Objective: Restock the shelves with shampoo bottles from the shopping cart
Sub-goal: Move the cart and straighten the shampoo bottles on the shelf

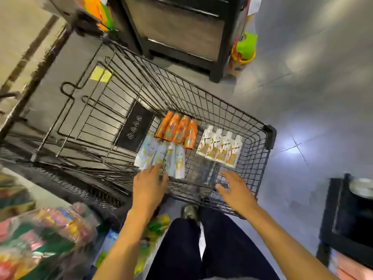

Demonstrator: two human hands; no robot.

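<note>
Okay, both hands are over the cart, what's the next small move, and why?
Probably curl the left hand round one of the pale bottles: its fingertips are at that row in the cart, while the right hand hovers open, holding nothing.

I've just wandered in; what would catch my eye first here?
Three neat rows of four shampoo bottles lie in the black wire shopping cart: pale white-blue bottles nearest the person, bright orange plastic bottles just beyond them, white bottles with gold labels on the right. The left hand reaches to the pale row; the right hand hangs open over the cart's near edge.
</note>
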